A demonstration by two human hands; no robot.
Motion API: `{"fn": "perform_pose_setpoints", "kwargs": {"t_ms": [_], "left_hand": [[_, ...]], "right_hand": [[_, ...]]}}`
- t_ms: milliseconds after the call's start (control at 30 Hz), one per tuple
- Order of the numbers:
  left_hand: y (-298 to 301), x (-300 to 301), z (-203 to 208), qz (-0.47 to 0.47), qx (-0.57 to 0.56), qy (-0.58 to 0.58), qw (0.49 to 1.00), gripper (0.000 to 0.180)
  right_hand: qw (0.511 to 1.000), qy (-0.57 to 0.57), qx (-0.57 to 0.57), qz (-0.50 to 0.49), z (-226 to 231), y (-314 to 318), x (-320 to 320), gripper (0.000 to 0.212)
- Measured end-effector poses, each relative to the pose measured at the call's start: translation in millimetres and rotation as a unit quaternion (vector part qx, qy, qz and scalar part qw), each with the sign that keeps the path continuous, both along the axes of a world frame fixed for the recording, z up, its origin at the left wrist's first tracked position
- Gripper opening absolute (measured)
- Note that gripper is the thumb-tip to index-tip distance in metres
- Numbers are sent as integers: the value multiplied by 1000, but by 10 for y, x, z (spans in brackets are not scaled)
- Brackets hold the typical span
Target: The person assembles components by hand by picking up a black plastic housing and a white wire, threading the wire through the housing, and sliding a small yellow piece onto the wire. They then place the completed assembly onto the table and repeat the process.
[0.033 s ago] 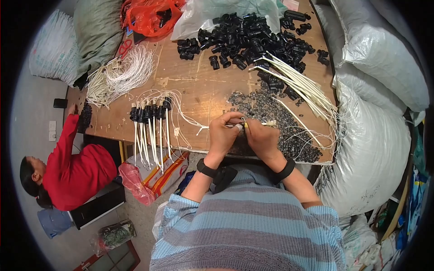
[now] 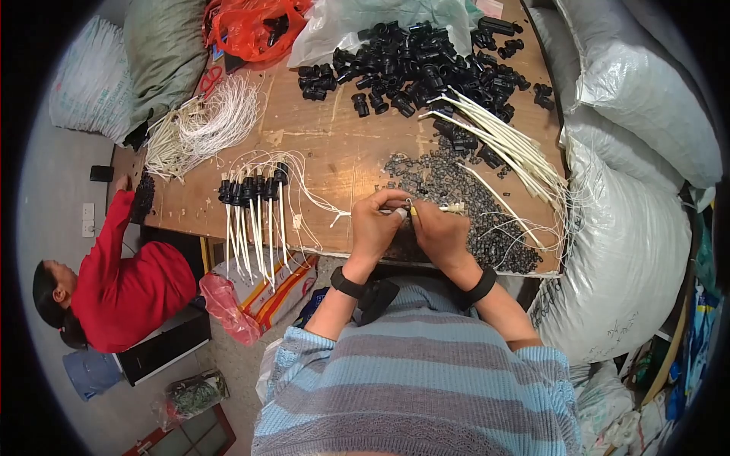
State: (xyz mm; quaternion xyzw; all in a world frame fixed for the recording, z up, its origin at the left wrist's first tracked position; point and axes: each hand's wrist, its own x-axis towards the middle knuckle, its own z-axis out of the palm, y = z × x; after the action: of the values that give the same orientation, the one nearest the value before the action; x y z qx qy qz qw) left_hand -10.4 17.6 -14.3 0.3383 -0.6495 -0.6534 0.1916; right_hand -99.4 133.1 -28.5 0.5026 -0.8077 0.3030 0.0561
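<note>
My left hand (image 2: 374,228) and my right hand (image 2: 442,237) meet over the table's front edge, fingertips pinched together. Between them is a thin white cord; a pale stick-like end (image 2: 454,207) pokes out past the right hand, and a forked white wire end (image 2: 340,217) shows beside the left. Something small and dark sits at the fingertips, too small to name. A yellow band or wrap shows by my right fingertips. Small dark clips or beads (image 2: 498,228) lie scattered around and under the right hand. To the left, white sleeved cords with black sockets (image 2: 255,188) hang over the edge.
Black plastic sockets (image 2: 426,64) are heaped at the back. Cream sleeved wires (image 2: 509,148) lie at right, a white wire bundle (image 2: 205,125) at left. Stuffed white sacks (image 2: 616,251) press against the right side. A person in red (image 2: 133,296) reaches to the table's left end.
</note>
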Motion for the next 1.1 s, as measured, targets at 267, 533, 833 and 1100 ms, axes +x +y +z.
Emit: {"fn": "perform_pose_setpoints", "kwargs": {"t_ms": [267, 533, 833, 1100], "left_hand": [[-17, 28, 5, -7, -77, -8, 997, 20], [-138, 103, -67, 12, -213, -6, 977, 17], [-105, 93, 119, -196, -304, -25, 932, 45], [-81, 48, 216, -179, -203, -144, 952, 37]], "right_hand": [[1000, -17, -16, 15, 57, 28, 28, 11], [936, -327, -114, 61, 173, 81, -87, 17], [735, -664, -128, 60, 213, 190, -320, 21], [984, -47, 3, 171, 231, 225, -321, 41]]}}
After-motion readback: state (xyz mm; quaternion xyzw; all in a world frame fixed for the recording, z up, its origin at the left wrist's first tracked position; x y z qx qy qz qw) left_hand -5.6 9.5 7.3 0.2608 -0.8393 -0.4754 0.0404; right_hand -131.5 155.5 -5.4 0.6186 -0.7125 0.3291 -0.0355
